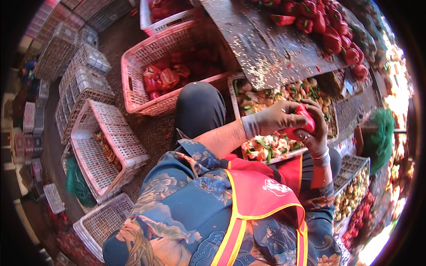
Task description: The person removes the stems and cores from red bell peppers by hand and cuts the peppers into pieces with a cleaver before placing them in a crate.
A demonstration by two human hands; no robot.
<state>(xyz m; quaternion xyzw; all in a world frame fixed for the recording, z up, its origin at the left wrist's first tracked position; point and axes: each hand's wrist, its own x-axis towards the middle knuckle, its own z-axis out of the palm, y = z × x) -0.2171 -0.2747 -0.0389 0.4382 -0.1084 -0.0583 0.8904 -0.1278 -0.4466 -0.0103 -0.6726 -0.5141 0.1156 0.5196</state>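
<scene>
And here's the pepper (306, 119), right above the tray (234, 101), clasped between both gloved hands: left hand (274, 119) pinching one side, right hand (318, 133) wrapped around the other! Scraps (266, 146) fill the tray below. Beyond, a seed-strewn table (248, 31) bears heaped peppers (330, 39); leftward, a pink crate (153, 106) holds more.

Room over tabletop (262, 44), peppers (332, 40) blocking right

White logo (277, 188) on red apron (257, 205); lettering illegible.
</scene>
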